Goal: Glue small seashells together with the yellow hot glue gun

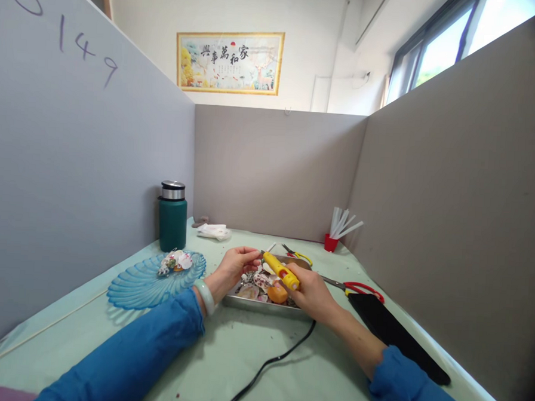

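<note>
My right hand (311,291) is closed around a yellow hot glue gun (278,268), its nozzle pointing up and left. At the nozzle tip my left hand (237,268) has thumb and forefinger pinched together; whatever is between them is too small to make out. Both hands are above a metal tray (262,307) filled with seashells (248,291), among them an orange shell (277,294). Left of my left hand, a blue fluted glass plate (144,287) carries a small cluster of shells (176,263).
Behind the plate stands a green bottle (172,222). A white plastic packet (214,231) lies farther back. Glue sticks (341,223) fill a red cup (331,243). Red-handled scissors (361,288), yellow-handled pliers (301,256) and a black flat object (397,336) lie rightward. A black cord (270,362) crosses the front.
</note>
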Tool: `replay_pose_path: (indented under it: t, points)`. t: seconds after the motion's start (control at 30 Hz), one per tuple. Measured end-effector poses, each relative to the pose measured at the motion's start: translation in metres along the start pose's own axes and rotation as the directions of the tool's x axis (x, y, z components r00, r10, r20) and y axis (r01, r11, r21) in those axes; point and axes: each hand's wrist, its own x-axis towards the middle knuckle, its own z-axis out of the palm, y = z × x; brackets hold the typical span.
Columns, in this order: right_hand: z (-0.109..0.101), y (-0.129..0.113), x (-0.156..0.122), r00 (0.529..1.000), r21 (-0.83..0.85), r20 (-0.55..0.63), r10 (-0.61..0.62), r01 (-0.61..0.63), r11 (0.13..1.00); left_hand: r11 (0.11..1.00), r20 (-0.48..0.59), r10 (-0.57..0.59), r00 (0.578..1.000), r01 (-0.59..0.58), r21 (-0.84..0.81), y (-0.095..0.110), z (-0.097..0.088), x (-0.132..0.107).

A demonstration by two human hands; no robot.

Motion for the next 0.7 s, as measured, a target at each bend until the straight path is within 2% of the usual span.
replay_pose_path:
  t: [0.17,0.4,0.7]
  points:
    - [0.0015,0.0027,-0.0002,1.000,-0.005,0.001,-0.016,0.016,1.000,1.000,-0.022,0.007,1.000,-0.007,-0.005,0.0018,0.0016,-0.0007]
    - [-0.0013,-0.0018,0.0007,0.999,0.017,-0.004,0.051,-0.051,0.999,1.000,-0.054,0.024,0.998,-0.024,0.001,0.0021,0.0018,-0.0016]
    - [-0.0007,-0.0005,0.0006,0.998,0.070,-0.003,0.061,-0.061,0.996,0.996,-0.067,0.056,0.996,-0.052,0.066,-0.0008,0.0012,0.0000]
